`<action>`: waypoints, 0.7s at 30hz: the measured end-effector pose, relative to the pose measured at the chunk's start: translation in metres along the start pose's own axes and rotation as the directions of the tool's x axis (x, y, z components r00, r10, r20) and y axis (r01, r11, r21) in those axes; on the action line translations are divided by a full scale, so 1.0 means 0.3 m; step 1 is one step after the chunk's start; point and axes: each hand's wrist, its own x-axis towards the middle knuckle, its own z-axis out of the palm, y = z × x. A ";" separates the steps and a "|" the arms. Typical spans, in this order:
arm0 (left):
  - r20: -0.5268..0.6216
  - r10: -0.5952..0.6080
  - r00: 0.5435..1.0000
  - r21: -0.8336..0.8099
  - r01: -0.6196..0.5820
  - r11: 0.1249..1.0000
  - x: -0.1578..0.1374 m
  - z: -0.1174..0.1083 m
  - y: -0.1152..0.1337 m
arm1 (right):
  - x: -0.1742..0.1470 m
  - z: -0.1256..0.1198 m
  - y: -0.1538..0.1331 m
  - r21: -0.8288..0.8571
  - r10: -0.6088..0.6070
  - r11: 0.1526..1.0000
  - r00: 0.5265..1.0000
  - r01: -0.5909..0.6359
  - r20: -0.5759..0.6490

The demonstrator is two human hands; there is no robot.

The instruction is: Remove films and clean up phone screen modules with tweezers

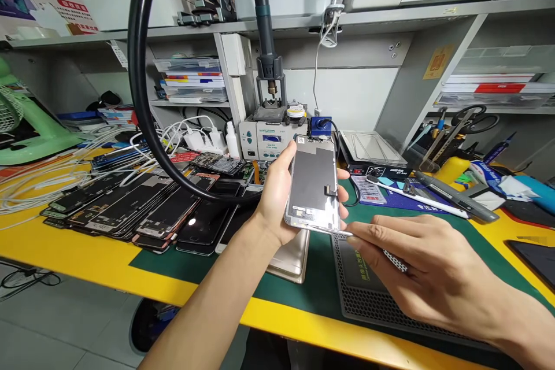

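My left hand point(277, 191) is closed around the edges of a phone screen point(310, 179), its dark back facing me. A short flex cable point(330, 191) sticks up near the screen's right side. My right hand point(425, 266) grips a slim metal tool point(342, 233) with a dotted handle, its exact kind unclear. The tool's thin front part lies along the screen's lower edge. Below the left hand, a gold-coloured phone back point(292, 257) rests on the green mat point(318, 277). A grey mat with a honeycomb pattern point(373, 300) lies under my right hand.
Stacked phone screens point(130, 205) and white cables point(26, 185) cover the left side. A thick black hose point(134, 69) arcs across the front. Behind stands a soldering or hot-air station point(271, 139), beside a flat heating plate point(373, 150). Pens, scissors point(472, 118) and tools crowd the right.
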 end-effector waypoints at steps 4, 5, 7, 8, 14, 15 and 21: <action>-0.016 -0.007 1.000 0.006 0.007 1.000 0.006 -0.005 0.001 | -0.006 0.010 0.006 0.001 -0.024 1.000 1.000 0.024 0.016; -0.020 -0.005 1.000 0.009 0.006 1.000 0.007 -0.006 0.001 | -0.006 0.011 0.007 -0.011 -0.034 0.999 0.999 0.034 0.013; -0.027 -0.007 1.000 0.011 0.007 1.000 0.009 -0.007 0.000 | -0.003 0.010 0.006 -0.031 -0.046 0.998 0.999 0.046 0.005; -0.031 -0.011 0.999 0.009 0.012 1.000 0.009 -0.008 0.000 | -0.002 0.010 0.005 -0.038 -0.047 0.998 0.999 0.047 0.004; -0.055 -0.048 0.997 -0.011 0.047 0.999 0.010 -0.008 0.000 | 0.003 0.008 -0.002 -0.093 -0.071 0.993 0.997 0.069 -0.017; -0.057 -0.049 0.997 -0.013 0.049 0.999 0.011 -0.009 -0.001 | 0.004 0.009 -0.003 -0.102 -0.079 0.992 0.997 0.076 -0.022; -0.063 -0.056 0.996 -0.019 0.055 0.998 0.017 -0.017 -0.003 | 0.005 0.011 -0.005 -0.175 -0.088 0.981 0.996 0.081 -0.027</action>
